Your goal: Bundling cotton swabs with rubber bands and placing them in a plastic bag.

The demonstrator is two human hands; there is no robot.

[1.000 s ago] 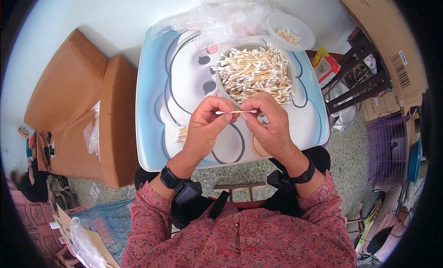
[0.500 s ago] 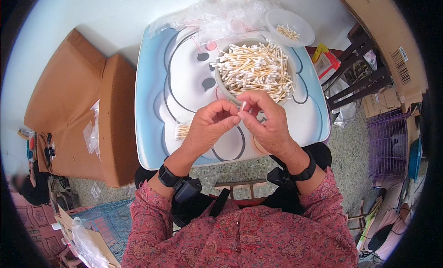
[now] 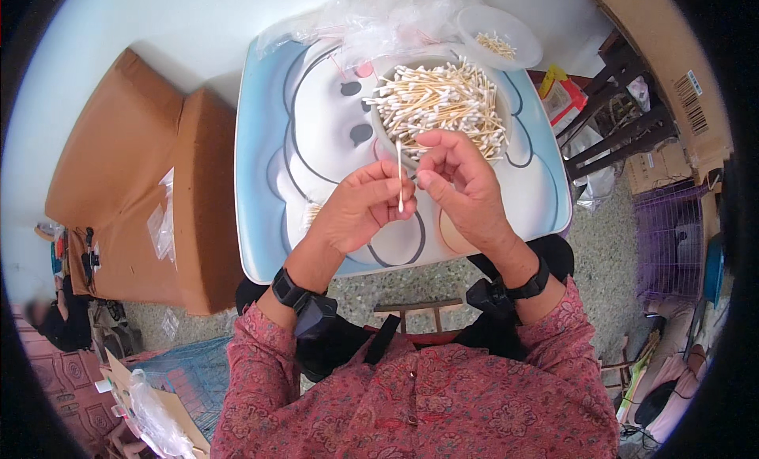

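Note:
My left hand (image 3: 370, 200) pinches a single cotton swab (image 3: 400, 174) between thumb and fingers, holding it nearly upright over the table. Just to its right, my right hand (image 3: 462, 182) is half curled, with thumb and forefinger apart and nothing visible between them. Beyond both hands stands a round bowl (image 3: 508, 125) heaped with loose cotton swabs (image 3: 443, 103), its near rim partly covered by my fingers. Beside my left wrist lies a small bundle of cotton swabs (image 3: 313, 214), mostly hidden by the hand.
Clear plastic bags (image 3: 371, 28) lie along the table's (image 3: 261, 143) far edge. A translucent dish (image 3: 518, 52) with some swabs sits at the far right. A brown sofa (image 3: 150, 198) is at left; a dark wooden chair (image 3: 617, 143) and cardboard box (image 3: 672, 56) are at right.
Both hands were together around a swab tip; now they have parted. The swab stands up in my left hand, and my right fingers have opened and moved slightly away.

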